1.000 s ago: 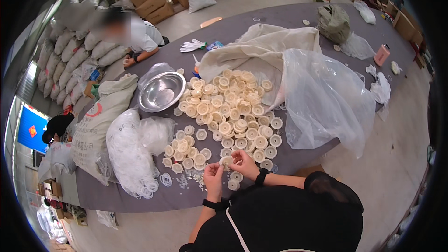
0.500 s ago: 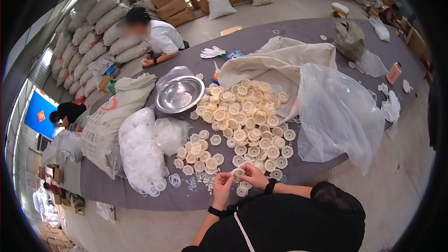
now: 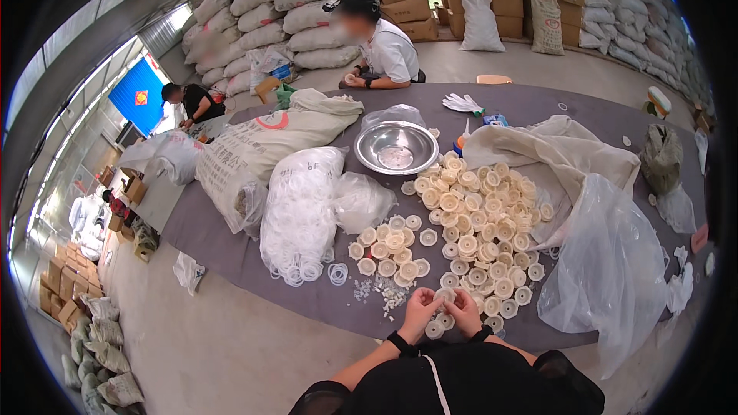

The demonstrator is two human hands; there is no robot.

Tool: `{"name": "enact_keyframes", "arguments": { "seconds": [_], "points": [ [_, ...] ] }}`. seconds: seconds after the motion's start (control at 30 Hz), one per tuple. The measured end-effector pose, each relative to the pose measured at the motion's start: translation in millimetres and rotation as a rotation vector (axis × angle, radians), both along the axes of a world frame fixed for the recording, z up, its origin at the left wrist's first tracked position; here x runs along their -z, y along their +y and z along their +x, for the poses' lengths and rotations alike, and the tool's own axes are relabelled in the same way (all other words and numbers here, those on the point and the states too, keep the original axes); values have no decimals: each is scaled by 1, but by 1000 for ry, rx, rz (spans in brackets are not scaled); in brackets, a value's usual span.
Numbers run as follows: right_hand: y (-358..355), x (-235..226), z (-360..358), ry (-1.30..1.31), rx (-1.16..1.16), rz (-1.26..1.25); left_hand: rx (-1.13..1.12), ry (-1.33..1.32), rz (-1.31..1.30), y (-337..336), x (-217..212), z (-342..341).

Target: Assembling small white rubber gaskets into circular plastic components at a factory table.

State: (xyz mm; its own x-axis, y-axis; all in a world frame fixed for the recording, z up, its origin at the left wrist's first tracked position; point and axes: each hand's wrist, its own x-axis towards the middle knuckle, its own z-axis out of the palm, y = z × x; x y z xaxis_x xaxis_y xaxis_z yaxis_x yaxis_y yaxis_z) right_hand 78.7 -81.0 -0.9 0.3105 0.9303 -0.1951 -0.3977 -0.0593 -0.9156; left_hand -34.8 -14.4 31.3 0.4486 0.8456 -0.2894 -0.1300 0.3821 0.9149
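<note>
Both hands meet at the near edge of the worktop (image 3: 231,253), the left hand (image 3: 419,311) and the right hand (image 3: 465,309) pinched together on one small cream plastic cap (image 3: 444,295), so each grip is narrow and closed around that single piece; whether a ring is being seated in it I cannot tell, as the fingers cover most of it. The cap sits just above the worktop's front margin, touching the nearest caps of the big spread of caps (image 3: 477,223) that covers the grey cloth in front of the person. My worry is the edge: a few loose caps (image 3: 434,329) lie right beside the wrists, and a forearm sliding sideways could likely sweep them onto the floor. The small white bits (image 3: 377,292) scattered left of the hands could also get mixed into the sorted pieces. The clear plastic bag (image 3: 607,269) on the right hangs over the edge and could drag neighbouring caps with it if tugged. The cap itself looks round, shallow and pale cream with a lighter centre, like its neighbours. Beyond lie a clear bag of white rings (image 3: 300,207), a steel bowl (image 3: 397,147) and a woven sack (image 3: 261,146).
</note>
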Motion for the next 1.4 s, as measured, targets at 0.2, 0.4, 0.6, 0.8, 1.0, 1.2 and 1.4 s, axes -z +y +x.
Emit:
{"name": "enact_keyframes", "arguments": {
  "seconds": [0.2, 0.4, 0.6, 0.8, 1.0, 1.2, 1.4],
  "points": [
    [-5, -28, 1, -689, 119, 16, 25, 25, -41, 3, 9, 1],
    [-5, -36, 6, -901, 232, 78, 15, 43, 17, 1, 15, 8],
    [-6, -23, 8, -949, 57, 83, 77, 82, -59, 4, 16, 3],
    [-8, -5, 7, -307, -6, -35, 102, 43, -105, 2, 12, -3],
    [-6, -12, 15, -63, -153, -85, 98, 39, -22, -2, 14, -3],
    [-6, -19, 17, 282, -143, -109, 114, 7, -48, 2, 17, -9],
    [-8, -13, 12, 181, -142, -76, 107, 28, 17, -2, 15, -8]
  ]
}}
